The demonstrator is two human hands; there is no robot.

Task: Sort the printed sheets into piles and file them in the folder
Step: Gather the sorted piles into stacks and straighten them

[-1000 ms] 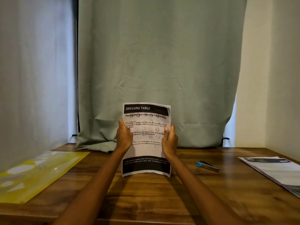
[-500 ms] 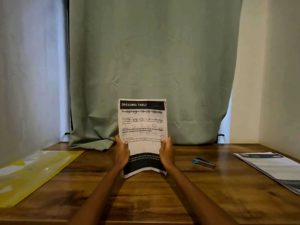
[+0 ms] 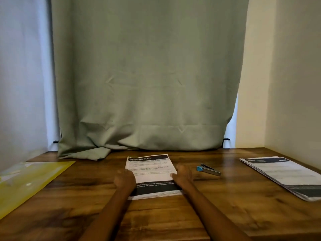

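Head view: stack of printed sheets (image 3: pixel 151 173) lies flat on the wooden worktop (image 3: pixel 173 216), centre, black "DRESSING TABLE" header band at the far end, dark band at the near end. Left hand (image 3: pixel 124 179) sits at the stack's left edge, right hand (image 3: pixel 182 174) at its right edge, both touching the paper sides. Hands are motion-blurred; fingers look curled down over the edges, possibly pinching the stack, but grip can't be told for sure. Both forearms reach in from the bottom of frame.

Yellow folder (image 3: pixel 29 180), translucent, lies flat at the left of the worktop, well apart from the stack. Second pile of printed sheets (image 3: pixel 284 176) lies flat at the right side, fanned slightly, near the right wall, running off the frame edge. Small stapler (image 3: pixel 208 169) with a blue end rests between the centre stack and the right pile, just beside the right hand, not touching it.

Green curtain (image 3: pixel 145 75) hangs behind, its hem bunched on the worktop's back edge, left of the stack's far end.
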